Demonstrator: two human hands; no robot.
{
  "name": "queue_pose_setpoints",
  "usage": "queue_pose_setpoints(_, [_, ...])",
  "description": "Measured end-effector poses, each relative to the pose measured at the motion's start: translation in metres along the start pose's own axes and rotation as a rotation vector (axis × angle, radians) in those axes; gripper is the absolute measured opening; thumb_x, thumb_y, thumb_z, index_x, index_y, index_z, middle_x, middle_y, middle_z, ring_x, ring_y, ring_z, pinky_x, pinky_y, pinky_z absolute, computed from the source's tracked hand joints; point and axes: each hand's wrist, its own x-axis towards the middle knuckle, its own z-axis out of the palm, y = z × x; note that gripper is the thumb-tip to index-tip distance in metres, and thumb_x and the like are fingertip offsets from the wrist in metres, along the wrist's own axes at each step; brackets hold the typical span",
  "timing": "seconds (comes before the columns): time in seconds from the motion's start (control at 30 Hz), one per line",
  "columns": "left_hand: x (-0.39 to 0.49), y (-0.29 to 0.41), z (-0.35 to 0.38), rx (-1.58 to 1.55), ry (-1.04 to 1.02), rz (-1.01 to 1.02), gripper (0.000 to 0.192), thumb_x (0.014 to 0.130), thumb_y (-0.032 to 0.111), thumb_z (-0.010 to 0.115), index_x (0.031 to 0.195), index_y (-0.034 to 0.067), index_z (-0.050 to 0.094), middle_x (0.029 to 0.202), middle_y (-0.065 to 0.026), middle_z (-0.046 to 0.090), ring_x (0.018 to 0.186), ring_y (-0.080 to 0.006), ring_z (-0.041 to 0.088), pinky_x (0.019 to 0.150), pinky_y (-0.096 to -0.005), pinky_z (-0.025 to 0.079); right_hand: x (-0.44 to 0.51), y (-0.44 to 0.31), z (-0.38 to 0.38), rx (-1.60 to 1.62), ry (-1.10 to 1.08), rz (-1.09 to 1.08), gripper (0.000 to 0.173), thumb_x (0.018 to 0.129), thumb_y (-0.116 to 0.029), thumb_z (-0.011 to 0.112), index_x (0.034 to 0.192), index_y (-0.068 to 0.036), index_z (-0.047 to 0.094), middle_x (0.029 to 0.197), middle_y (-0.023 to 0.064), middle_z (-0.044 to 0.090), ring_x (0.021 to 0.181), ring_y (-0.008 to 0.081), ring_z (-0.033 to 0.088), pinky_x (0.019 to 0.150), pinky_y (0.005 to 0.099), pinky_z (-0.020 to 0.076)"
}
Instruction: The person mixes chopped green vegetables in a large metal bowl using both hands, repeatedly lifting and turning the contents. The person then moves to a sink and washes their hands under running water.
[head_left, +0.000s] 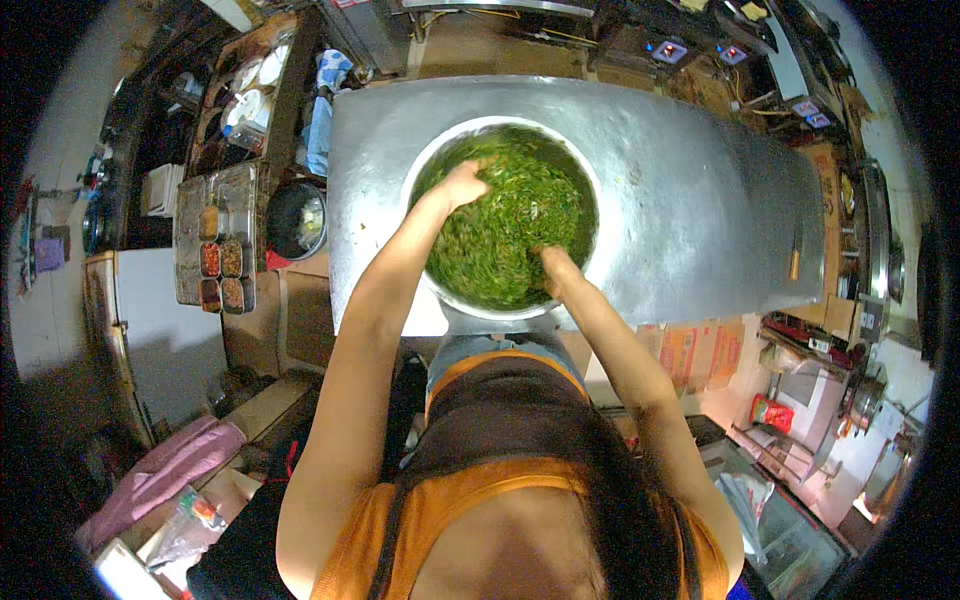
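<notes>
A large round white-rimmed basin (411, 174) stands on the metal table before me, holding a heap of chopped green leaves (517, 217). My left hand (466, 184) reaches into the leaves at the basin's upper left, its fingertips partly hidden among them. At the lower right, near the rim, my right hand (556, 271) is pushed into the leaves, and its fingers are mostly covered. The leaves look blurred. Whether either hand closes on any leaves is not clear.
The metal table (690, 195) extends to the right, with a wooden-handled tool (794, 262) near its far end. Left of it are a black bucket (289, 221), a tray of small metal containers (223, 259) and a blue cloth (319, 135). Gas burners (669, 51) glow at the upper right.
</notes>
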Motion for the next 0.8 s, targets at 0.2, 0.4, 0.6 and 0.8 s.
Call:
queue_pose_setpoints(0.2, [-0.097,0.07,0.014,0.188,0.354,0.294,0.058,0.071,-0.006,0.054,0.129,0.0,0.05,0.138,-0.0258,0.041,0.13,-0.036,0.038,0.111,-0.0394,0.029,-0.036,-0.025,-0.049,0.246,0.041,-0.058,0.035,0.088,-0.021,0.049,0.116,-0.001,0.054,0.106,0.0147,0.061,0.091,0.0288,0.06,0.073,0.0442,0.051])
queue_pose_setpoints(0.4, [-0.139,-0.01,0.087,-0.556,0.579,-0.232,0.062,0.086,0.016,0.055,0.141,0.003,0.03,0.14,-0.0188,0.039,0.128,-0.0328,0.039,0.107,-0.043,0.031,0.064,-0.025,-0.08,-0.547,0.256,-0.449,0.061,0.086,-0.042,0.053,0.126,0.003,0.048,0.122,0.0212,0.056,0.108,0.0354,0.057,0.089,0.0449,0.0455])
queue_pose_setpoints(0.6, [-0.115,0.003,0.106,-1.116,0.412,-0.568,0.05,0.096,0.039,0.035,0.137,0.01,0.037,0.141,-0.0109,0.04,0.126,-0.029,0.043,0.102,-0.051,0.036,0.05,-0.001,-0.055,-0.24,-0.155,-0.013,0.071,0.088,-0.043,0.046,0.143,-0.003,0.026,0.147,0.018,0.03,0.132,0.0318,0.036,0.105,0.0432,0.0336])
queue_pose_setpoints(0.8, [-0.085,-0.07,0.115,-1.337,0.232,-0.476,0.047,0.096,0.037,0.035,0.132,0.009,0.044,0.133,-0.0108,0.05,0.118,-0.0303,0.051,0.1,-0.0528,0.039,0.026,-0.027,-0.042,0.136,-0.231,-0.008,0.049,0.084,-0.008,0.055,0.131,0.0,0.042,0.13,0.0183,0.05,0.117,0.0272,0.052,0.094,0.045,0.0451])
